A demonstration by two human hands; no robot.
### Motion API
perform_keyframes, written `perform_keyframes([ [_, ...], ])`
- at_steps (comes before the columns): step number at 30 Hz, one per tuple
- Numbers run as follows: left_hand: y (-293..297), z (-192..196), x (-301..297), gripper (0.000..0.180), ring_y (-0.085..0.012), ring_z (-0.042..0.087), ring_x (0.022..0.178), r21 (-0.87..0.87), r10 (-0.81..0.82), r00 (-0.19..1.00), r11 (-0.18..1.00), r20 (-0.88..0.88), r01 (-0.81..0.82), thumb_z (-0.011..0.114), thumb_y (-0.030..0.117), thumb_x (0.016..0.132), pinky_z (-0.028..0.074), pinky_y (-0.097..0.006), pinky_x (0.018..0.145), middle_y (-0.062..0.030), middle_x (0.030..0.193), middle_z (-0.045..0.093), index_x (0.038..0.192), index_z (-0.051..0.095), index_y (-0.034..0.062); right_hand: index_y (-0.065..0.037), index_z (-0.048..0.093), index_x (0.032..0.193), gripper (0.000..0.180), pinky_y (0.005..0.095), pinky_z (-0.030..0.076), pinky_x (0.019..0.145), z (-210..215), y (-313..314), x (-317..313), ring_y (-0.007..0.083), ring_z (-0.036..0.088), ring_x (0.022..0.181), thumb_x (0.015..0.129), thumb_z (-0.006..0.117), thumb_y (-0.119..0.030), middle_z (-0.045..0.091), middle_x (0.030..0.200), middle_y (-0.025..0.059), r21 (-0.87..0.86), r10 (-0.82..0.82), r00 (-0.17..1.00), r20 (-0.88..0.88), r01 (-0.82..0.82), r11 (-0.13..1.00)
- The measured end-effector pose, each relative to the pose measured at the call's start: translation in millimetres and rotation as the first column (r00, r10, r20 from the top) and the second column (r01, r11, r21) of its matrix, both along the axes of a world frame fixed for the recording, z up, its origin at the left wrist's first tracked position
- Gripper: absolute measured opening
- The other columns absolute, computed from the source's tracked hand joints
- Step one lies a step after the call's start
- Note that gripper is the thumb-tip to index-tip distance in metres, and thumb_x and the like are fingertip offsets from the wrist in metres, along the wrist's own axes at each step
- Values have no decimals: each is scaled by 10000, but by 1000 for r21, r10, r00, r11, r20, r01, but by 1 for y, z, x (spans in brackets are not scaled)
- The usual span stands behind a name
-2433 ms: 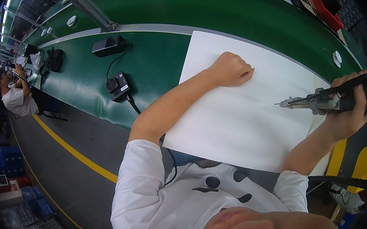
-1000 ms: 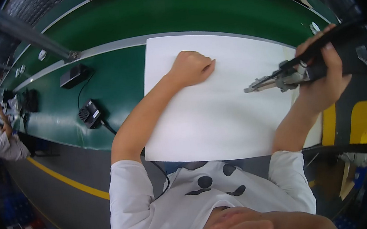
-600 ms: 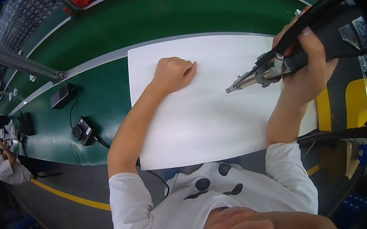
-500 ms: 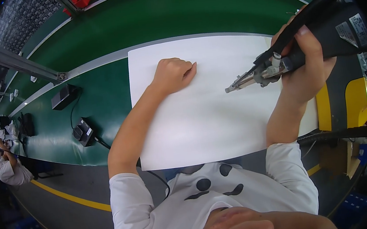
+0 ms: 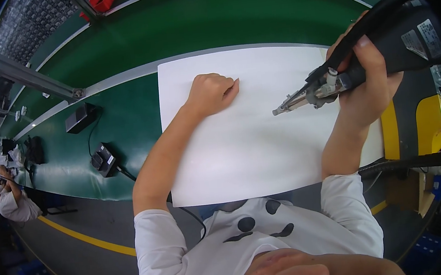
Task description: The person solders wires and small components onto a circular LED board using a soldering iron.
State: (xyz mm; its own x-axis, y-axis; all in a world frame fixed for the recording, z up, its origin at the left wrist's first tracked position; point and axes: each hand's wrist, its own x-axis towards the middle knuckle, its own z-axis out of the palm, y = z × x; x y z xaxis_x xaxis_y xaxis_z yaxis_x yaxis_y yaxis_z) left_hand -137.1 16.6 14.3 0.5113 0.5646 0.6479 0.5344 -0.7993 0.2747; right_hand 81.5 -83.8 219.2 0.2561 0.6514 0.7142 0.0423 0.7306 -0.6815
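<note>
A large white sheet (image 5: 249, 150) lies on the green bench before me. My left hand (image 5: 212, 93) rests on its far left part, closed in a loose fist with the thumb along the side; nothing shows in it. My right hand (image 5: 371, 81) is wrapped round a black power screwdriver (image 5: 404, 45) with a label on its body. The tool's slim metal nose (image 5: 302, 98) slants left and down over the right half of the sheet, its tip apart from my left hand. A thick black hose (image 5: 374, 16) runs along the tool and partly hides my fingers.
Left on the bench (image 5: 58, 154) are a black box (image 5: 80, 118) and a small black device (image 5: 103, 160) with cables. A metal rail (image 5: 117, 79) lines the far side. Yellow-and-black panels (image 5: 430, 123) stand at right. Another person (image 5: 14, 199) works far left.
The whole view has shifted slightly, so the sheet and bench appear a little lower and further right. Both hands keep their pose, and the screwdriver stays in my right hand.
</note>
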Motion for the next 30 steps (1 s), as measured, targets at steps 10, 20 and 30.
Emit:
perform_keyframes([
  [10, -3, 0, 1, 341, -269, 560, 472, -10, 6, 1000, 1000, -21, -7, 718, 123, 851, 442, -386, 466, -76, 509, 569, 543, 578, 85, -16, 661, 1006, 173, 243, 489, 480, -1, 0, -3, 133, 613, 475, 866, 725, -92, 625, 671, 64, 44, -32, 998, -58, 34, 998],
  [20, -1, 1, 0, 348, -274, 553, 470, 7, 7, 1000, 1000, -27, -7, 712, 114, 856, 439, -385, 465, -75, 507, 565, 542, 567, 81, -7, 654, 1013, 179, 235, 483, 481, 0, 1, -6, 126, 612, 481, 871, 726, -89, 622, 684, 57, 40, -20, 997, -75, 23, 999],
  [30, -2, 0, 0, 355, -275, 550, 467, -1, 7, 1000, 1000, -14, -7, 716, 120, 854, 433, -392, 459, -75, 509, 565, 538, 559, 80, -15, 654, 1024, 177, 230, 480, 488, 1, -1, -4, 125, 611, 484, 881, 718, -97, 622, 692, 56, 4, -18, 998, -58, 19, 1000],
])
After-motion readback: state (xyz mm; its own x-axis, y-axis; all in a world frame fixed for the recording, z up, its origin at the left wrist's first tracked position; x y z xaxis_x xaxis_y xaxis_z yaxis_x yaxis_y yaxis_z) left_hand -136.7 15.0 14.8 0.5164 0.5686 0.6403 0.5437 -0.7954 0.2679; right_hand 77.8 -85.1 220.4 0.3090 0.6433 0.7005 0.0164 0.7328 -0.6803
